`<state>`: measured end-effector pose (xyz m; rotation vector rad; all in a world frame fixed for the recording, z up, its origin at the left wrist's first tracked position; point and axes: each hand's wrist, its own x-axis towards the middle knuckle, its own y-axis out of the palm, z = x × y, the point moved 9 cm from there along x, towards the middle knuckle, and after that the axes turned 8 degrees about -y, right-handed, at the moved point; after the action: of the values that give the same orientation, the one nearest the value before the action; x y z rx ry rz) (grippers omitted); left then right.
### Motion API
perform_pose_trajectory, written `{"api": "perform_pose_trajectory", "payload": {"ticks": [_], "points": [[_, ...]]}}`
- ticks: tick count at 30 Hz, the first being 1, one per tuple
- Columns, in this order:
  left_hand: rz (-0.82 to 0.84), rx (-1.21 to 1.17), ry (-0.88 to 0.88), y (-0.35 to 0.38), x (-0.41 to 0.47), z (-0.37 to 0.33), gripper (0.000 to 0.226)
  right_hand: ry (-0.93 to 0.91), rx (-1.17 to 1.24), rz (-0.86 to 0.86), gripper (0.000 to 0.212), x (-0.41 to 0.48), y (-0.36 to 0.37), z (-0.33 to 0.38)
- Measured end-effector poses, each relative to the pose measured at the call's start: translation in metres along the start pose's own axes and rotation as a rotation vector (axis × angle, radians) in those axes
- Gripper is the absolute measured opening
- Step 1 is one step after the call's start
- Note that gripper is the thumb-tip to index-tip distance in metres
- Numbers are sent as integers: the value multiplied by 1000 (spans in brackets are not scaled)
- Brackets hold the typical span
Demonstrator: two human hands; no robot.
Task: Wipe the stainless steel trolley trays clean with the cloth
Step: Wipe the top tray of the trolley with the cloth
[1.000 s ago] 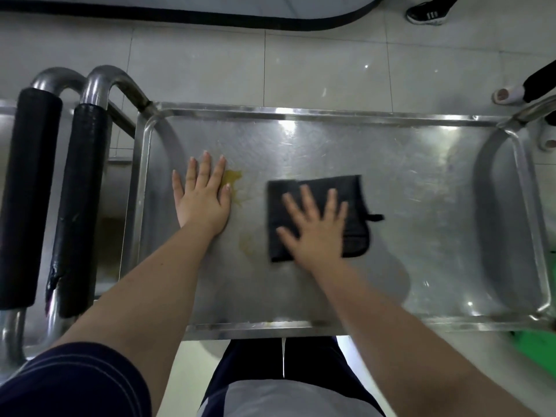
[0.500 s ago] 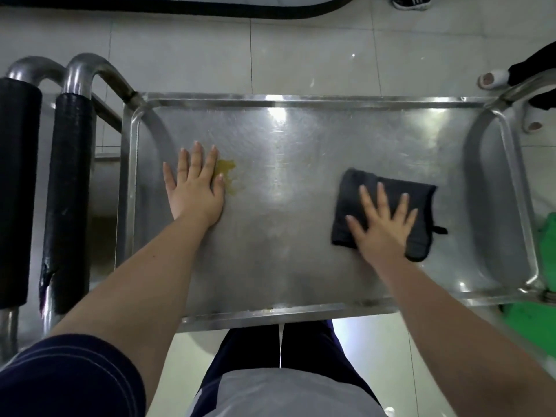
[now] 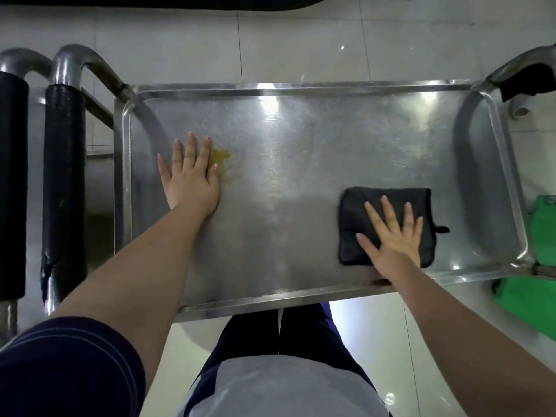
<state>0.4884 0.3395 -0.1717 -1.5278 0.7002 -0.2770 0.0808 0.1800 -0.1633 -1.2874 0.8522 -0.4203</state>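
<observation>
The steel tray [image 3: 301, 130] lies crosswise before the person, a raised rim all round it. The left hand [image 3: 189, 176] lies palm down on the tray's left part, fingers straight and close together, relaxed and grasping nothing; a yellow stain [image 3: 224, 164] marks the tray floor just beside that hand, on its right edge. The right hand [image 3: 391, 236] lies flat on the cloth [image 3: 355, 212], fingers straight and spread, pressing it down rather than gripping it; the heel of the hand reaches past the cloth's near edge towards the tray's near rim. The cloth is black and folded to a rectangle; it sits in the tray's near right quarter, well apart from the stain, with a small loop [image 3: 442, 229] sticking out on its right side. Left of the tray stand two bent steel tubes wrapped in black, one handle [image 3: 64, 176] joined to the tray's far left corner, the other [image 3: 12, 182] further left. Right of the tray a green thing [image 3: 541, 230] sits lower down; what it is cannot be told. Pale floor tiles [image 3: 301, 40] show beyond the tray's far rim; dark trousers [image 3: 301, 335] show below its near rim.
</observation>
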Motion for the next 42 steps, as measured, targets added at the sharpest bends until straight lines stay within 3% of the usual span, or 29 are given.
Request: {"api": "perform_pose_trajectory", "payload": {"ticks": [5, 9, 14, 18, 21, 25, 32, 42], "points": [[0, -7, -9, -1, -2, 1, 57, -33, 11, -2, 70, -20, 6, 32], [-2, -12, -7, -2, -2, 3, 57, -250, 31, -22, 71, -38, 16, 148], [36, -2, 7, -5, -2, 3, 58, -320, 50, 70, 73, -37, 31, 278], [23, -113, 91, -29, -11, -2, 57, -360, 121, 93, 69, -35, 20, 251], [20, -161, 140, -38, -43, -14, 54, -231, 170, 42, 64, -16, 2, 177], [148, -201, 166, -9, -118, -43, 56, -171, 252, 27, 59, 37, -12, 124], [93, 43, 158, 53, -214, -76, 66, -296, 176, -92, 54, 135, -39, 162], [43, 82, 29, 36, -165, -9, 71, -337, 57, -61, 58, 163, -33, 195]]}}
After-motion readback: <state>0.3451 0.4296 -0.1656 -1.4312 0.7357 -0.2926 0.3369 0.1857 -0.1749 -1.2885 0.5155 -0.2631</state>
